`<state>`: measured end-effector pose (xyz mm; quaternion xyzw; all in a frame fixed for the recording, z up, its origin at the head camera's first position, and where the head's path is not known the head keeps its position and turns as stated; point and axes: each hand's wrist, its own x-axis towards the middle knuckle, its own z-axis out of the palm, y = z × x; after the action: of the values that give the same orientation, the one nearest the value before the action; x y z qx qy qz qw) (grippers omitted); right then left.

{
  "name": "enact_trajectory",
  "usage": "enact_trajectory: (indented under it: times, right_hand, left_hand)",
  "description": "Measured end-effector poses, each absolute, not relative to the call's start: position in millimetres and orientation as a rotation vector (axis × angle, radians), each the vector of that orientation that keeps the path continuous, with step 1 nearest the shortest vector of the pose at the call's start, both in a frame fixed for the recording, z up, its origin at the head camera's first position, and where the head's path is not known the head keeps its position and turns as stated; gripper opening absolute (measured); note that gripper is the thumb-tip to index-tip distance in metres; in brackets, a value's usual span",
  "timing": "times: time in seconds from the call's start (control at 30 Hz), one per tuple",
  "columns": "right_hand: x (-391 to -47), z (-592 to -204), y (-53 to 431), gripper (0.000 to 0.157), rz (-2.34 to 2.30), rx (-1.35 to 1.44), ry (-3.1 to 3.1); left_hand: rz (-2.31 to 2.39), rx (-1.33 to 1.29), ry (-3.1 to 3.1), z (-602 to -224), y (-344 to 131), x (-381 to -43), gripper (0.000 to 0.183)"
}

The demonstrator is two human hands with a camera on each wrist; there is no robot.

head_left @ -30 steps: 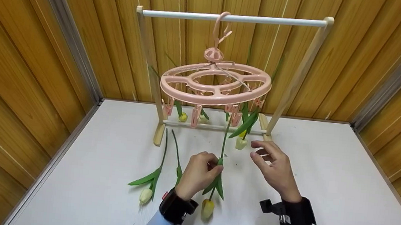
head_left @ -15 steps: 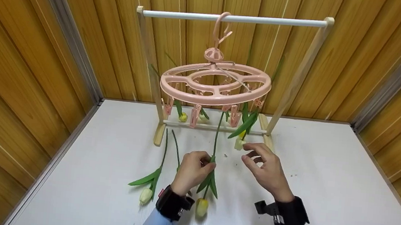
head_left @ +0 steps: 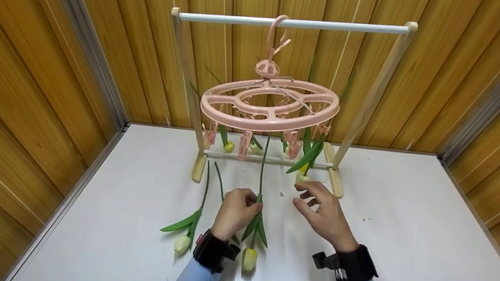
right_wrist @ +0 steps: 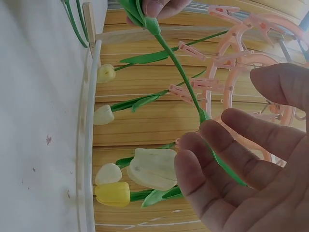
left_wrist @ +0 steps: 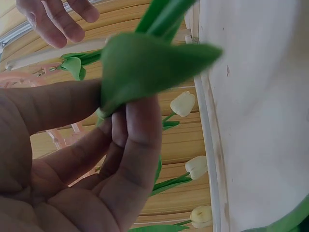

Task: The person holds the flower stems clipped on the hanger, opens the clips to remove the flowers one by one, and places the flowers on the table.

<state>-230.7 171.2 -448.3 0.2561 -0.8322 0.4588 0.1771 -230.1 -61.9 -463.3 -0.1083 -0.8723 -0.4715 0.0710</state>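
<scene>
Because the left hand (head_left: 236, 208) pinches the tulip (head_left: 251, 227) by its leaves, well below the stem's tip, the long bare stem could swing and knock a peg (head_left: 244, 145) askew. The tulip is held in front of the hanger (head_left: 267, 126), bloom low, stem pointing up towards the rim (whether its tip touches anything, I cannot tell). The right hand (head_left: 325, 214) holds nothing, fingers loosely curved close to a hanging white bloom (head_left: 302, 177); a careless brush might tug that one loose. Since the hanger rests on the bar (head_left: 334, 26) by one hook (head_left: 270, 32), a push could set everything swaying. Near the left wristband (head_left: 214, 252), a cream tulip (head_left: 182, 245) lies where the forearm might drag it.
</scene>
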Motion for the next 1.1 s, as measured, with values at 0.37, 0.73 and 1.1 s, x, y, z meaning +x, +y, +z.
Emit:
enact_trajectory:
  times: [0.37,0.73,1.1]
  right_hand:
    - [-230.6,-450.8,169.2,0.031,1.27,0.745,-2.383]
    - [-230.5,-450.9,168.8,0.031,1.266,0.781,-2.387]
    - [-229.9,-448.9,169.3,0.032,1.297,0.755,-2.434]
  left_hand:
    - [-1.412,-0.279,-2.718,-468.9,-68.3,-233.3,0.014]
    - [-1.391,-0.174,-2.812,-475.9,-73.6,-238.3,0.025]
    - [-1.276,-0.254,-2.791,-485.7,-79.3,-241.2,0.014]
